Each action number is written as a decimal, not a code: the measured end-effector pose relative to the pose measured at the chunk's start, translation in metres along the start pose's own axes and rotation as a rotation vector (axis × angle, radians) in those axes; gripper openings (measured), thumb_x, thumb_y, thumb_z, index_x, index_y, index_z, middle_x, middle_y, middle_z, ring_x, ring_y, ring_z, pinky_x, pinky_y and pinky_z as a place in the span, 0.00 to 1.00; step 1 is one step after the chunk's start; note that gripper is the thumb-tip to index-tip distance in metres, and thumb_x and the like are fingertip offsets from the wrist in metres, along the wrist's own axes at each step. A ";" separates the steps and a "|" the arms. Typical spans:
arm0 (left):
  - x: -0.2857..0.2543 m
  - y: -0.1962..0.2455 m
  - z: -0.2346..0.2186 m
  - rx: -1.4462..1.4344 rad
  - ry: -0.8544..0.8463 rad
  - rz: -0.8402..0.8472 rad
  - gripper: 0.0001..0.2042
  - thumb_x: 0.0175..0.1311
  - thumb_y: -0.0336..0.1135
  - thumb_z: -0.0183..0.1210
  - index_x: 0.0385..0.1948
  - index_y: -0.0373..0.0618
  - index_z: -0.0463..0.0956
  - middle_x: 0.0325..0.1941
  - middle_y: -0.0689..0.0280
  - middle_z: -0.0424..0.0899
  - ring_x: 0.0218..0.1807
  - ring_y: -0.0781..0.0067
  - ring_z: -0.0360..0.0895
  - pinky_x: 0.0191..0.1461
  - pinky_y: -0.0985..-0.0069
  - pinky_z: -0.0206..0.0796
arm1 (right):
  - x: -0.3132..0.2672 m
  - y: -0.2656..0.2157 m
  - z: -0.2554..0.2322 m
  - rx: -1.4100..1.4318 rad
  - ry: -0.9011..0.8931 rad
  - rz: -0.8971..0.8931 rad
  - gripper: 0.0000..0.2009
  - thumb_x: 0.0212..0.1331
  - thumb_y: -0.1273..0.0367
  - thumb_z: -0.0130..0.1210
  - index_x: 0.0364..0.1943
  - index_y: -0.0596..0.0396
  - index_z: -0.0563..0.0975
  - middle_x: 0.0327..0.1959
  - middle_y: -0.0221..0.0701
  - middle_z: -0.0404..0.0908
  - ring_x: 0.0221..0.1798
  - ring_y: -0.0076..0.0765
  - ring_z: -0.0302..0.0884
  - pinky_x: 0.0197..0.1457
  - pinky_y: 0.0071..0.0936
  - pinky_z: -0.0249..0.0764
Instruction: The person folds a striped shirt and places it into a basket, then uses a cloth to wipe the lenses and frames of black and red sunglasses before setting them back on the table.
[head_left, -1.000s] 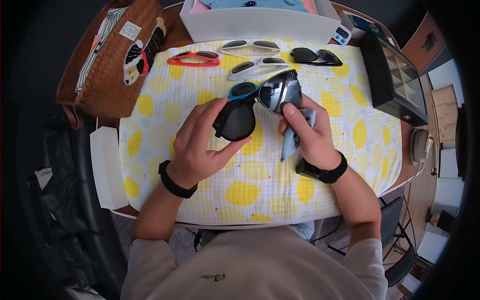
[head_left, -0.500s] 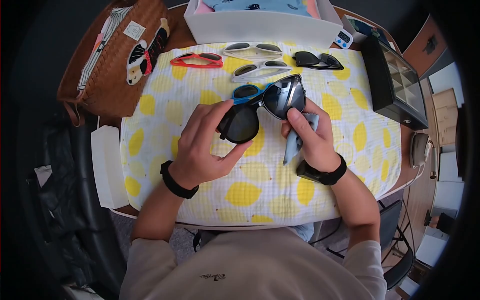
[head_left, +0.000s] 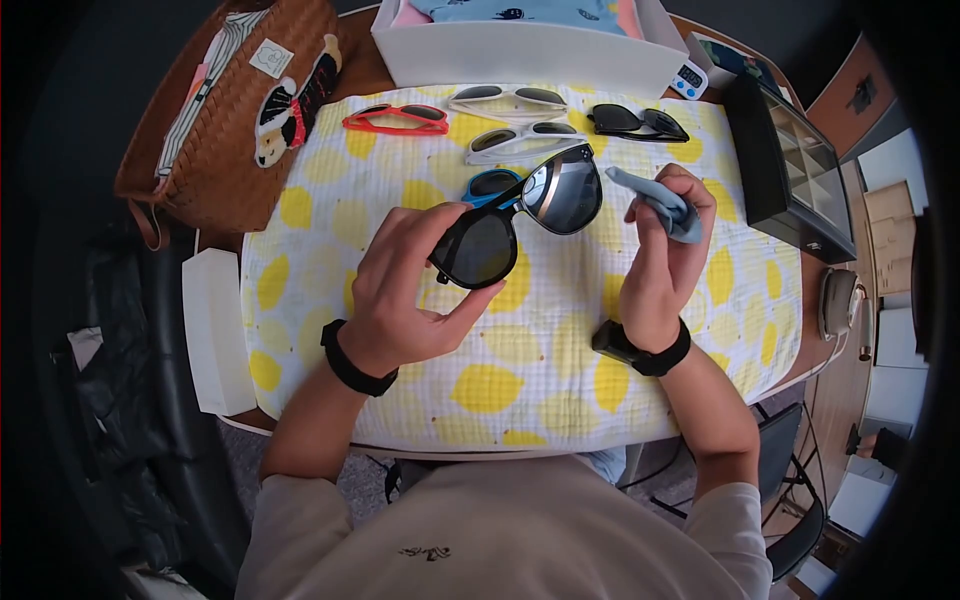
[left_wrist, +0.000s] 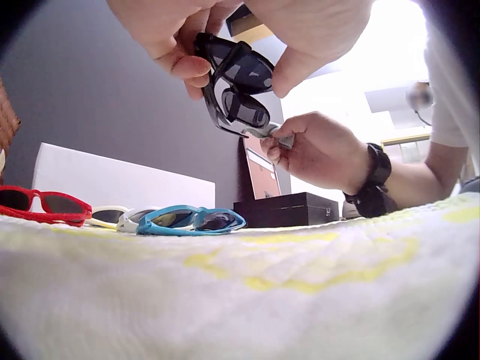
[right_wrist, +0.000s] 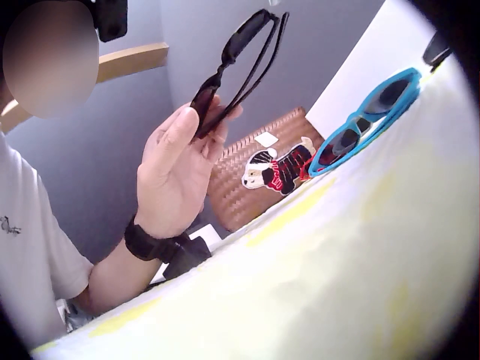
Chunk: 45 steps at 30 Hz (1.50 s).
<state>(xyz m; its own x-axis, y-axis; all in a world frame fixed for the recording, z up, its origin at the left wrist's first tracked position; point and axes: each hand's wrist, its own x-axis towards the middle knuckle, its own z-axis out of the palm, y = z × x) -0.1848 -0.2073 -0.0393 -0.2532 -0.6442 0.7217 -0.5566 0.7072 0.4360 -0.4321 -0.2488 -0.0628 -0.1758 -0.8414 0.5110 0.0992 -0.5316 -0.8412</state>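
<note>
My left hand (head_left: 400, 290) pinches black sunglasses (head_left: 475, 248) by one lens, thumb at the lower rim and fingers at the upper. They are held above the lemon-print cloth, tilted, with the other lens up to the right. To the right of them, my right hand (head_left: 660, 265) grips a bunched grey-blue wiping cloth (head_left: 675, 212), apart from the glasses. In the left wrist view the sunglasses (left_wrist: 244, 71) have their temples folded behind the lenses. Blue sunglasses (head_left: 487, 188) lie just behind the black pair, partly hidden by it.
Red sunglasses (head_left: 395, 120), two whitish pairs and another black pair (head_left: 640, 122) lie toward the back of the lemon-print cloth (head_left: 560, 370). A woven bag (head_left: 225, 150) stands left, a white box (head_left: 530, 60) behind, and a black compartment case (head_left: 795, 170) right.
My right hand has left the right lens and moved up and right with the wiping cloth. The left hand keeps its hold on the black sunglasses, which have tilted slightly.
</note>
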 end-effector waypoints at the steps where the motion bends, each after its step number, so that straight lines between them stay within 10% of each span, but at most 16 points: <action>1: 0.000 0.000 0.000 0.004 -0.008 -0.016 0.34 0.46 0.24 0.79 0.59 0.31 0.75 0.50 0.50 0.86 0.46 0.53 0.84 0.47 0.66 0.79 | 0.001 -0.002 0.003 -0.060 0.001 -0.034 0.14 0.68 0.80 0.55 0.56 0.59 0.72 0.54 0.35 0.70 0.49 0.27 0.68 0.56 0.26 0.67; 9: 0.000 0.004 0.000 0.011 -0.035 -0.042 0.33 0.45 0.24 0.79 0.58 0.33 0.77 0.51 0.52 0.88 0.46 0.57 0.87 0.48 0.69 0.81 | 0.005 -0.019 0.007 -0.639 -0.176 -0.309 0.19 0.64 0.80 0.63 0.60 0.59 0.81 0.46 0.37 0.67 0.48 0.38 0.67 0.52 0.32 0.68; 18: 0.000 0.005 0.000 0.011 -0.081 -0.061 0.34 0.43 0.26 0.82 0.57 0.32 0.78 0.52 0.51 0.89 0.47 0.56 0.88 0.49 0.68 0.82 | -0.003 -0.030 0.015 -0.557 -0.436 -0.300 0.30 0.48 0.89 0.60 0.62 0.63 0.80 0.49 0.43 0.76 0.46 0.44 0.79 0.50 0.34 0.79; 31: -0.002 0.001 -0.001 0.019 -0.049 -0.039 0.31 0.42 0.22 0.76 0.56 0.33 0.79 0.48 0.52 0.89 0.45 0.53 0.88 0.49 0.66 0.81 | -0.011 -0.035 0.026 -0.487 -0.799 -0.654 0.15 0.51 0.77 0.67 0.44 0.67 0.85 0.58 0.41 0.84 0.53 0.44 0.83 0.50 0.35 0.83; 45: 0.000 0.002 -0.001 0.058 -0.016 0.026 0.36 0.42 0.26 0.82 0.58 0.29 0.77 0.52 0.50 0.87 0.44 0.52 0.87 0.45 0.65 0.81 | -0.013 -0.042 0.024 -0.783 -0.700 -0.657 0.22 0.48 0.73 0.63 0.51 0.67 0.84 0.66 0.40 0.82 0.58 0.42 0.80 0.53 0.32 0.76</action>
<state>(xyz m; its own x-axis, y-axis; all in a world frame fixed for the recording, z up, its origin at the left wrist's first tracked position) -0.1853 -0.2056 -0.0375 -0.2810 -0.6306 0.7235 -0.5942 0.7063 0.3848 -0.4101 -0.2176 -0.0300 0.6143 -0.4360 0.6577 -0.4637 -0.8738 -0.1463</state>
